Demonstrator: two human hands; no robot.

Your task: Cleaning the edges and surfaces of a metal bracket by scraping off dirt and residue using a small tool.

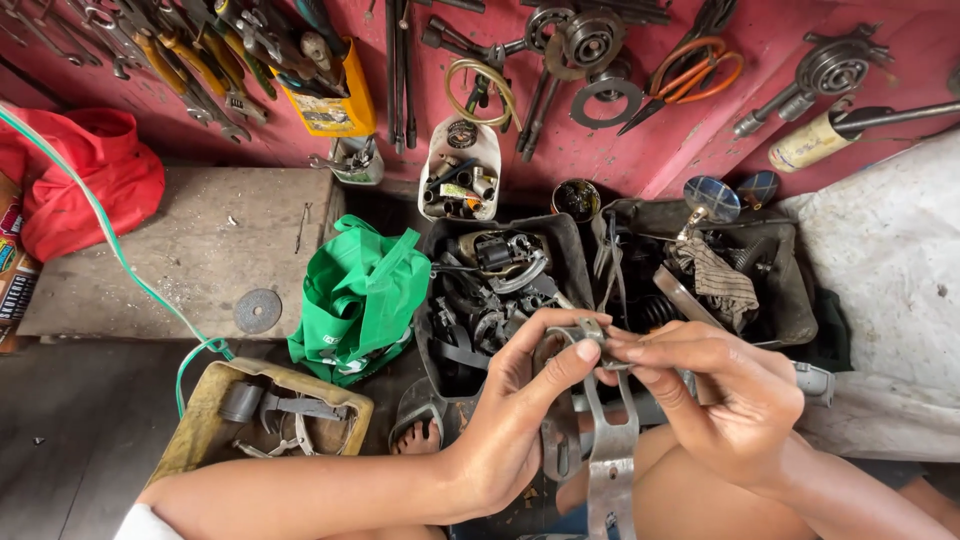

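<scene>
Overhead, tool-hung red wall (690, 150); cluttered floor (70, 440).

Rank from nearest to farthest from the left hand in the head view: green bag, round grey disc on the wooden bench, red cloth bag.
From the left hand:
1. Green bag, on the floor just up and left of the hand.
2. Grey disc, farther left, on the wooden bench.
3. Red cloth bag, at the far left edge of the bench.
</scene>
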